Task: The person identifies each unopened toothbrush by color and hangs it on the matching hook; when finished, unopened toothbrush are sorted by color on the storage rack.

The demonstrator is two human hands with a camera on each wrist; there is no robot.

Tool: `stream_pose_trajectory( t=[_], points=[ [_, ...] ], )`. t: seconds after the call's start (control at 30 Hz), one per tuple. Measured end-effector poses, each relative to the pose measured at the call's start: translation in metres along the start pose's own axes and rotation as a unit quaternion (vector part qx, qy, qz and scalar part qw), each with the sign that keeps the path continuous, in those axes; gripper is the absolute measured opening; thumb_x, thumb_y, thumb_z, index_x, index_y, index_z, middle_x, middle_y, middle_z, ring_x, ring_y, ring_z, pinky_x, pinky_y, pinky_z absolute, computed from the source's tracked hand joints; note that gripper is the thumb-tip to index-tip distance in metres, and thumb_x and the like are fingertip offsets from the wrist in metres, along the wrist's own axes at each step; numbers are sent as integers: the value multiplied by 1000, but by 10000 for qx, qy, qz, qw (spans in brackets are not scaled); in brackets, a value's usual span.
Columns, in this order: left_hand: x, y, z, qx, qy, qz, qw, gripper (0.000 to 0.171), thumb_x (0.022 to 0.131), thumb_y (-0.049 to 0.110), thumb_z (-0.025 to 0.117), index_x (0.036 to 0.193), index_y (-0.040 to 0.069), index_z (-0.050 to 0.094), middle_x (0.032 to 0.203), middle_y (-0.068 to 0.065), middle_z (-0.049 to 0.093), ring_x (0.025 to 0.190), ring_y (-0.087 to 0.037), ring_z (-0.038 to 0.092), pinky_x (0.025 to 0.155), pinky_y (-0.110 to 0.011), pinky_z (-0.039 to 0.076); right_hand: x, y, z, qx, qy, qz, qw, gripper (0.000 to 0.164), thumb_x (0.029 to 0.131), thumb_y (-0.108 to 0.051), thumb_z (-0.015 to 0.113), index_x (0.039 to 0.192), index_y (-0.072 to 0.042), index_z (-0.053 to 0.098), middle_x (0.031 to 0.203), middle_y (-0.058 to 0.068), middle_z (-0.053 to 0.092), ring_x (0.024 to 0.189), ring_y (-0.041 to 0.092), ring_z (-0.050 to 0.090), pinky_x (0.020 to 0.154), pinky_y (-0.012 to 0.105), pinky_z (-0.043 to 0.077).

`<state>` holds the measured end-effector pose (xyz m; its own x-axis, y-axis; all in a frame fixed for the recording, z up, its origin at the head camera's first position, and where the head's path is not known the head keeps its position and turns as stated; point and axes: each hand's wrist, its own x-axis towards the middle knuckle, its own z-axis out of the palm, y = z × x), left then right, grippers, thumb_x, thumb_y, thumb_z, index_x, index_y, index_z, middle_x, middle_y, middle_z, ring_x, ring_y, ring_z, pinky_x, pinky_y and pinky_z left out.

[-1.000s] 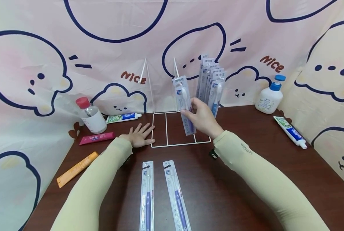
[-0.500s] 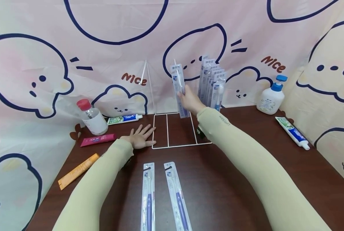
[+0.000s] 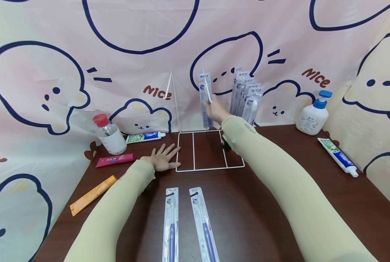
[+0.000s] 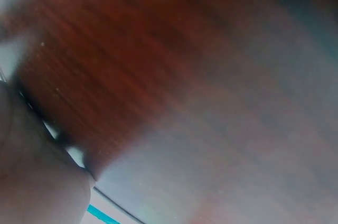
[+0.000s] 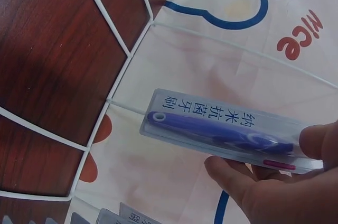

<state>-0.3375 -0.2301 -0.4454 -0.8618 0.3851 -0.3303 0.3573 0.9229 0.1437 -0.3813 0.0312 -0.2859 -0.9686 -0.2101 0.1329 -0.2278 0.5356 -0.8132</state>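
My right hand (image 3: 216,109) pinches a packaged toothbrush (image 3: 202,95) upright at the middle of a white wire rack (image 3: 193,153). The rack's middle prong shows in front of the package's upper part. The right wrist view shows the purple handle (image 5: 222,133) through clear plastic, thumb on one side and fingers beneath. My left hand (image 3: 161,160) rests flat on the table with fingers spread, at the left edge of the rack's base. Several packaged toothbrushes (image 3: 247,96) hang in a row on the right prong. Two more, a left package (image 3: 171,225) and a right package (image 3: 204,225), lie in front.
At left stand a red-capped bottle (image 3: 111,136), a green-blue toothpaste tube (image 3: 145,137), a pink tube (image 3: 115,160) and an orange tube (image 3: 93,195). A blue pump bottle (image 3: 312,116) and another toothpaste tube (image 3: 337,156) are at right. A patterned cloth wall (image 3: 142,76) closes the back.
My right hand has carried the packaged toothbrush back and up to the middle prong, which now shows in front of the package. The left hand stays put. The head view has shifted slightly.
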Motion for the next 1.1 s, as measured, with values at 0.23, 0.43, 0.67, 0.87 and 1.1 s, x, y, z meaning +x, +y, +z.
stream_pose_trajectory(
  t=[0.23,0.43,0.67,0.87,1.1],
  points=[
    [1,5,2,-32,-46,15,10000,81,81,76,27,146,39,-4,153,6,-11,137,-31,-12,102,-61,-4,-10,13,-1,-464,242,79,9986,48,96,-25,47,130,4,30,125,24,47,112,32,51,94,41,39],
    [2,5,4,-48,-41,28,10000,82,81,77,27,146,38,-3,153,6,-11,137,-31,-12,101,-61,-4,-56,18,10,-1473,67,403,9883,63,93,-41,50,140,-5,29,136,18,39,121,32,41,100,46,31],
    [2,1,3,-129,-18,26,9999,84,79,78,28,146,39,-3,153,5,-10,137,-31,-12,101,-62,-5,-166,17,50,-3495,-1994,-135,9154,48,85,-59,51,79,-15,67,74,-2,62,67,15,58,61,35,48],
    [4,-2,1,-139,-22,58,9999,86,78,78,29,147,37,-3,153,3,-9,137,-33,-11,99,-64,-6,-249,17,81,-4399,-1925,-981,8717,54,71,-69,58,60,-16,53,52,-3,48,47,14,49,42,33,38],
    [1,-1,-2,-201,-87,80,9997,84,79,77,30,147,37,-2,153,3,-9,137,-33,-12,100,-63,-6,-274,24,95,-4893,-1520,-1206,8503,71,61,-75,61,81,-7,58,61,2,49,53,18,52,43,33,38]
  ],
)
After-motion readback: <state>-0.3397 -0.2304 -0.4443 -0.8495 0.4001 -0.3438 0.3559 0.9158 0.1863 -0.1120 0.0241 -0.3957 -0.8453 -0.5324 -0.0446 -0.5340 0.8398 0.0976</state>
